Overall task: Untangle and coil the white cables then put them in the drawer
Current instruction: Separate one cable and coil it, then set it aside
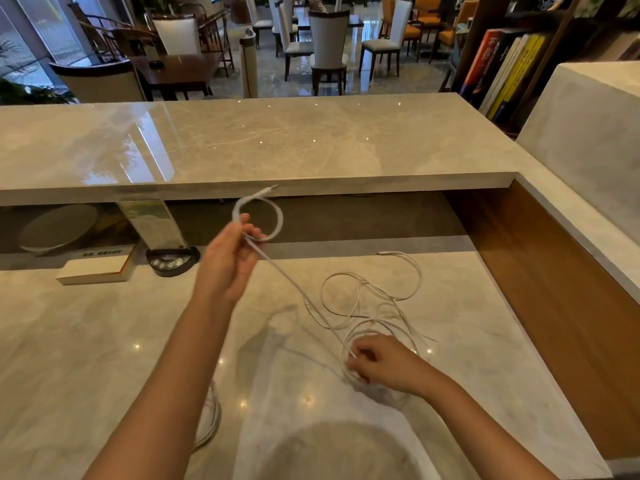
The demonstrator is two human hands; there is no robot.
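My left hand (228,261) is raised above the marble desk (104,341) and pinches a white cable, which forms a small coil (277,216) above the fingers with its plug end pointing up right. From that hand the cable runs down right to a loose tangle of white cables (374,299) lying on the desk. My right hand (377,362) rests on the near part of the tangle, fingers closed on a strand. Another white cable loop (211,420) lies on the desk under my left forearm, partly hidden. No drawer is in view.
A raised marble counter (277,140) runs across behind the desk. A book (93,268) and a black device with buttons (171,261) sit at the back left beside a clear stand (152,223). A wooden side panel (554,299) bounds the right.
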